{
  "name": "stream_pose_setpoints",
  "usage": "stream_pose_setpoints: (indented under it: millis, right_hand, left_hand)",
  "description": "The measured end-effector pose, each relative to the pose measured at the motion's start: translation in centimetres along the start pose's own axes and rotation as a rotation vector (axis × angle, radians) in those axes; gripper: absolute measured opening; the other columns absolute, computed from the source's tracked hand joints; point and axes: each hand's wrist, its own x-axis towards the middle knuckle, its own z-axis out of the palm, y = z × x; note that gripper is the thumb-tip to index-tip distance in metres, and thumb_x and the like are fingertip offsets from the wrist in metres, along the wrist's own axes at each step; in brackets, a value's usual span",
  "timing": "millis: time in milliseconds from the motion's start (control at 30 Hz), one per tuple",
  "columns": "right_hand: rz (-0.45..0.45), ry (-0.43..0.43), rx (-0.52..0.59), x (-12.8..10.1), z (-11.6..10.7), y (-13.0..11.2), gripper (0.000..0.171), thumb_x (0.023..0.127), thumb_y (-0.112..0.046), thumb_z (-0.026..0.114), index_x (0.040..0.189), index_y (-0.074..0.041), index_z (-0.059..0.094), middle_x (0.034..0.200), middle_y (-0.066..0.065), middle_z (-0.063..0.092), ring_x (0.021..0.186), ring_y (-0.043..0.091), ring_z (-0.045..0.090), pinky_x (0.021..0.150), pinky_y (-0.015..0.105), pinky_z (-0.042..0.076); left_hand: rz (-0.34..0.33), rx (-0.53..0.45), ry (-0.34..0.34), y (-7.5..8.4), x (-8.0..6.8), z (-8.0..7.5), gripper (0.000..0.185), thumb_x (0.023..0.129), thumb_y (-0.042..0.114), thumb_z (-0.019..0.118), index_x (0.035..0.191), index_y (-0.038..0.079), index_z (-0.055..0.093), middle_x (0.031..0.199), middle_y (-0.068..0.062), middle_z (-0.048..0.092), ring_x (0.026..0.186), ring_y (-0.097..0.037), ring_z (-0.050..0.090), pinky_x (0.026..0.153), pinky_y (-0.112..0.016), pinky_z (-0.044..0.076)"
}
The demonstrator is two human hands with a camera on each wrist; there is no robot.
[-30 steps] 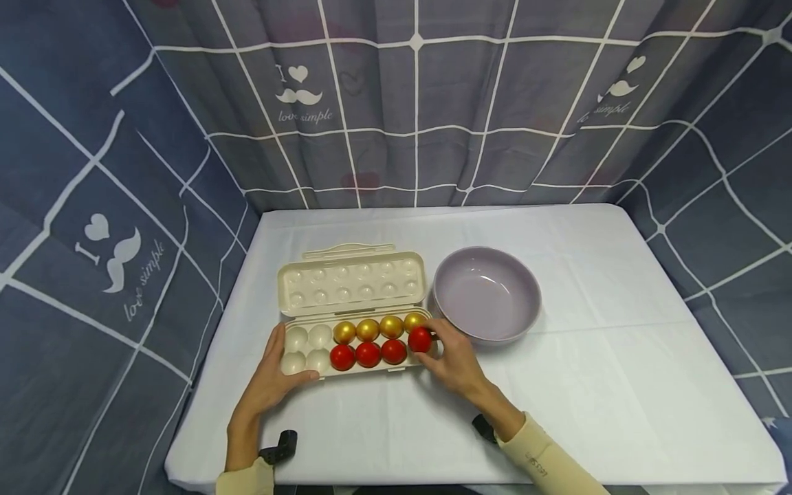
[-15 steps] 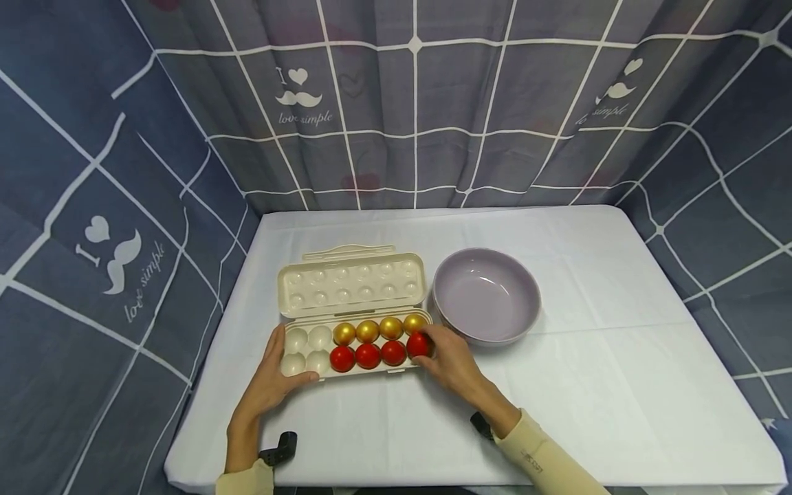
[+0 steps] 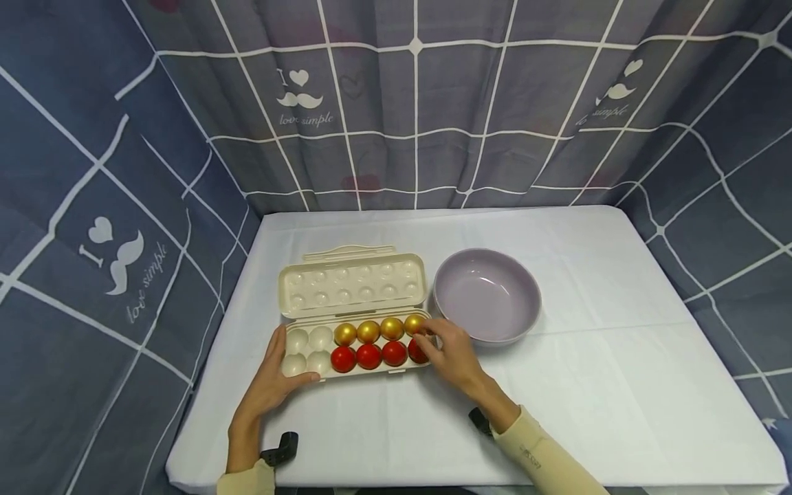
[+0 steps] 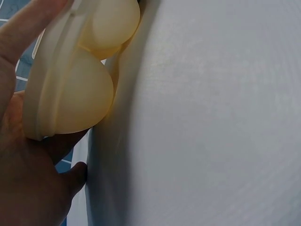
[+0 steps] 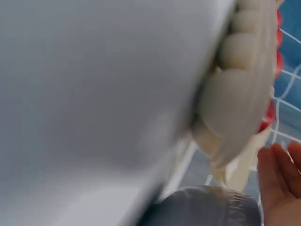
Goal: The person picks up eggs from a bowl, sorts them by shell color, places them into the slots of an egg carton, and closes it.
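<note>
the left hand [image 3: 272, 380] grips the open egg carton's [image 3: 355, 313] left end on the desk [image 3: 594, 371]. the right hand [image 3: 450, 352] has relaxed fingers on the rightmost red egg [image 3: 416, 351], apparently seating it; next comes letting go.

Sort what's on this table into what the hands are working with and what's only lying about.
In hand:
- egg tray, lid open, left hand gripping its left end
- red eggs, the rightmost under the right hand
- gold eggs in the row behind

Lying about:
- purple bowl, nothing in it
- white tablecloth
- checked curtain behind
</note>
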Motion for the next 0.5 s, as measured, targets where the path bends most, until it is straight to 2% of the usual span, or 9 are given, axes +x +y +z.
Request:
stream_pose_setpoints:
  millis: [67,133,233,333,400,500]
  right_hand:
    - [-0.006,0.061,0.053,1.4,-0.3,-0.2,0.015,0.088,-0.004,0.072,0.102,0.001,0.071,0.098,0.011,0.070,0.086,0.023,0.064,0.076,0.039,0.053]
    - [0.035,0.075,0.099,3.1,-0.6,-0.6,0.021,0.090,-0.005,0.068,0.109,0.004,0.068,0.108,0.015,0.068,0.095,0.030,0.064,0.084,0.043,0.052]
    - [0.170,0.010,0.125,6.1,-1.1,-1.1,0.037,0.091,-0.011,0.066,0.125,0.005,0.060,0.131,0.022,0.057,0.118,0.038,0.055,0.100,0.051,0.042]
    - [0.307,-0.087,0.124,8.7,-1.2,-1.0,0.057,0.092,-0.019,0.065,0.141,0.004,0.046,0.151,0.027,0.033,0.139,0.042,0.031,0.109,0.059,0.027]
    - [0.383,-0.131,0.130,10.0,-1.1,-0.6,0.068,0.092,-0.023,0.064,0.148,0.003,0.035,0.157,0.028,0.018,0.145,0.042,0.016,0.112,0.060,0.019]
    - [0.489,-0.161,0.181,11.2,-0.5,0.3,0.077,0.094,-0.025,0.063,0.153,0.003,0.023,0.159,0.028,0.011,0.147,0.040,0.009,0.115,0.056,0.015]
  left_hand:
    - [-0.001,-0.004,-0.002,0.0,0.0,0.1,0.126,0.072,0.024,0.090,0.158,0.004,-0.001,0.163,-0.015,0.000,0.147,-0.036,0.003,0.111,-0.063,0.011]
    - [0.000,-0.001,0.002,0.0,0.0,0.2,0.126,0.072,0.024,0.090,0.158,0.004,0.000,0.163,-0.015,0.001,0.147,-0.036,0.004,0.111,-0.064,0.011]
    - [-0.004,0.004,0.006,0.0,0.0,0.2,0.126,0.072,0.025,0.090,0.158,0.004,0.000,0.164,-0.015,0.001,0.147,-0.036,0.004,0.111,-0.064,0.011]
    - [-0.009,0.012,0.003,-0.1,0.0,0.0,0.127,0.072,0.027,0.090,0.158,0.005,-0.001,0.164,-0.014,0.001,0.147,-0.036,0.004,0.111,-0.063,0.012]
    - [-0.012,0.011,0.002,-0.2,0.0,0.0,0.127,0.072,0.028,0.090,0.158,0.005,-0.001,0.164,-0.014,0.000,0.147,-0.035,0.004,0.112,-0.063,0.012]
    - [-0.014,0.011,-0.001,-0.3,0.2,0.2,0.128,0.072,0.028,0.090,0.158,0.005,-0.001,0.164,-0.013,0.001,0.147,-0.035,0.006,0.112,-0.062,0.012]
